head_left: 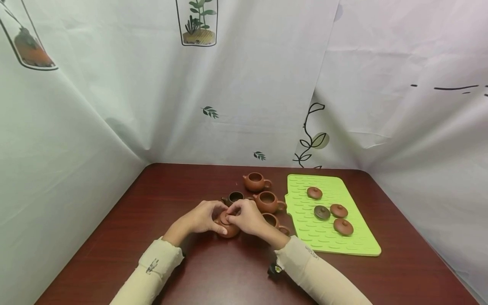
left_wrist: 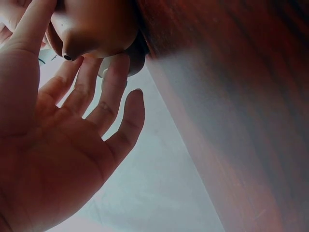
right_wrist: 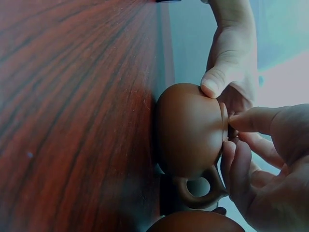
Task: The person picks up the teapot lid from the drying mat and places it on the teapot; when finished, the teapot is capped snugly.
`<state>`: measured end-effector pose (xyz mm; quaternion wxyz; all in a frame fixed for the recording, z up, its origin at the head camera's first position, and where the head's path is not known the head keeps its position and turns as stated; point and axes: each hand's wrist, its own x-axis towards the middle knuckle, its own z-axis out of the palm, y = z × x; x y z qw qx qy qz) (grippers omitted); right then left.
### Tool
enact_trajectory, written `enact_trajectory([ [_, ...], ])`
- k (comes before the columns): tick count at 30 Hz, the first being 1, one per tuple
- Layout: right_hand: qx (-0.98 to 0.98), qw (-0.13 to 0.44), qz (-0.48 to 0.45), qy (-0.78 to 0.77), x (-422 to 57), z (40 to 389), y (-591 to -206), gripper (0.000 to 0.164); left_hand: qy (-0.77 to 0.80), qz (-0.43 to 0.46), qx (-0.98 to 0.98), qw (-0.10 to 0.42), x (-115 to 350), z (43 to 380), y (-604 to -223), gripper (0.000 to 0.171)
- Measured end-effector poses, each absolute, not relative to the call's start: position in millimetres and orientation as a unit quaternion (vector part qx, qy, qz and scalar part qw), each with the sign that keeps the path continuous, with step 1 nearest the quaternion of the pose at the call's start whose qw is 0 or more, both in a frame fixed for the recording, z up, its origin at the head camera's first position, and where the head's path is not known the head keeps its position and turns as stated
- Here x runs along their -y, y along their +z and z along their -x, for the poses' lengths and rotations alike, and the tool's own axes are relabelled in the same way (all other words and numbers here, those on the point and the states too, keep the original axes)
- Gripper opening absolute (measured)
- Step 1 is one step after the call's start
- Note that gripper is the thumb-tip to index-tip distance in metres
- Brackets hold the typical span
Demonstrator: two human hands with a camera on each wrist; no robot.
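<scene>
A reddish-brown clay teapot [head_left: 228, 232] stands on the table between both hands. My left hand [head_left: 203, 217] holds it, thumb on the near side and fingers reaching round the far side. In the left wrist view the spout [left_wrist: 73, 44] points toward the palm, and fingertips touch the body beside it. Its lid [right_wrist: 224, 121] sits at the top opening, with my right hand [head_left: 248, 217] pinching the knob between thumb and fingers. The looped handle [right_wrist: 199, 198] shows below the right fingers in the right wrist view.
Lidless brown teapots [head_left: 256, 182] and a dark one [head_left: 236, 196] stand close behind and right of the hands. On the right, a green mat [head_left: 312, 243] bears several loose lids, brown [head_left: 343, 227] and dark [head_left: 322, 212]. A white printed curtain [head_left: 244, 84] hangs around the table.
</scene>
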<state>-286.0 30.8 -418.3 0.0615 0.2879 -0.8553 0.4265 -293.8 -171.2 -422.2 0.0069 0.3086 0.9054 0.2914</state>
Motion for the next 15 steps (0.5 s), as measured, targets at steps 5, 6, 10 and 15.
enact_trajectory([
  [5, 0.858, 0.057, -0.284, 0.424, -30.0, 287.0, -419.5, 0.006, 0.288, -0.308, -0.907, 0.007, 171.3, 293.8, -422.5, 0.063],
  [6, 0.859, 0.056, -0.284, 0.422, -30.0, 287.2, -419.8, 0.006, 0.288, -0.307, -0.907, 0.008, 171.3, 293.7, -422.4, 0.063],
  [10, 0.861, 0.057, -0.285, 0.418, -29.8, 287.5, -419.2, 0.005, 0.288, -0.306, -0.907, 0.007, 171.2, 294.0, -422.8, 0.063],
  [15, 0.861, 0.055, -0.287, 0.416, -29.9, 287.9, -418.0, 0.004, 0.287, -0.307, -0.907, 0.008, 171.1, 294.3, -423.1, 0.062],
])
